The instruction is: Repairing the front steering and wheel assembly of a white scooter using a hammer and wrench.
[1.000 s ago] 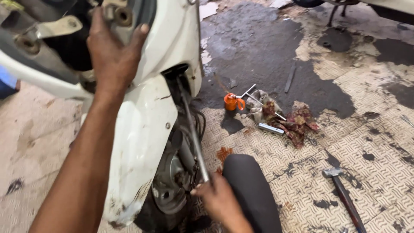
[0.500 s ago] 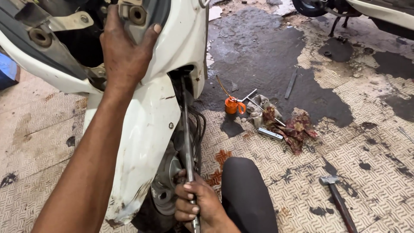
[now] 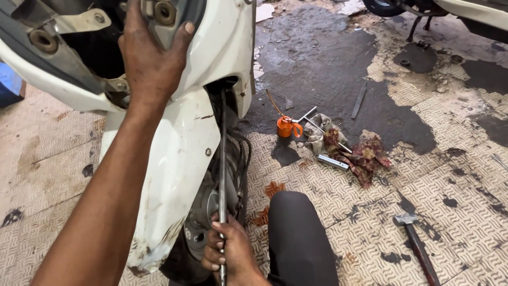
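Note:
A white scooter front body (image 3: 180, 153) fills the left half of the view, its upper panel off and metal brackets bare. My left hand (image 3: 151, 58) grips the top edge of the white body beside a grey bracket with a bolt hole. My right hand (image 3: 228, 253) is closed around the lower end of a long steel rod (image 3: 222, 159). The rod stands nearly upright and runs up into the dark gap behind the white panel, next to black cables and the front wheel hub (image 3: 203, 212).
My knee in dark trousers (image 3: 299, 238) rests on the patterned tile floor. An orange oil can (image 3: 286, 127), rags (image 3: 360, 153), a T-handle wrench and a socket lie to the right. A hammer (image 3: 415, 241) lies lower right. Another scooter's wheel and stand (image 3: 407, 13) are at the top right.
My right hand has moved up into full view on the rod, and the rod has swung from leaning to nearly upright. My left hand keeps its grip on the white body.

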